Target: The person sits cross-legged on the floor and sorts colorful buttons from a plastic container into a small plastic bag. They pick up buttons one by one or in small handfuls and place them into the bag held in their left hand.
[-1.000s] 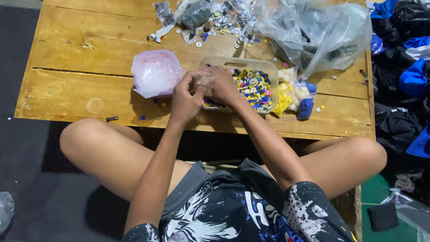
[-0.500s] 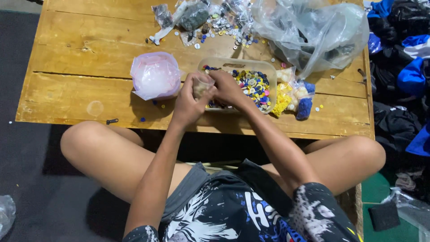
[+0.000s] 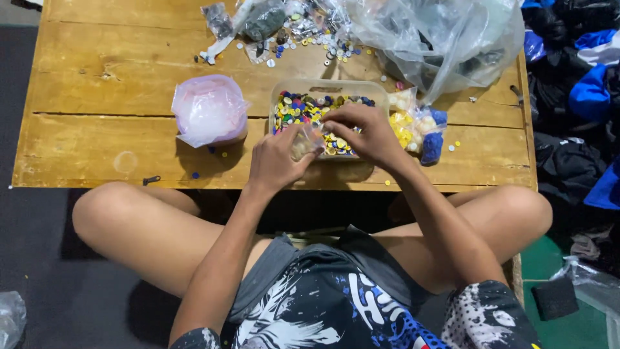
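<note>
Two hands: left hand (image 3: 276, 161), right hand (image 3: 361, 132); one wooden bench (image 3: 90, 97); one clear tray (image 3: 329, 87) of buttons, too many to count; one pink-lined tub (image 3: 210, 110); one large clear bag (image 3: 445, 35); one small bag (image 3: 303, 142) between hands

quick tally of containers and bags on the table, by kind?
Clear plastic tray of mixed buttons: 1
Pink-lined round tub: 1
Large clear plastic bag: 1
Small sorted packets, one yellow, one blue: 2
Small clear bag held by both hands: 1
Total: 6
</note>
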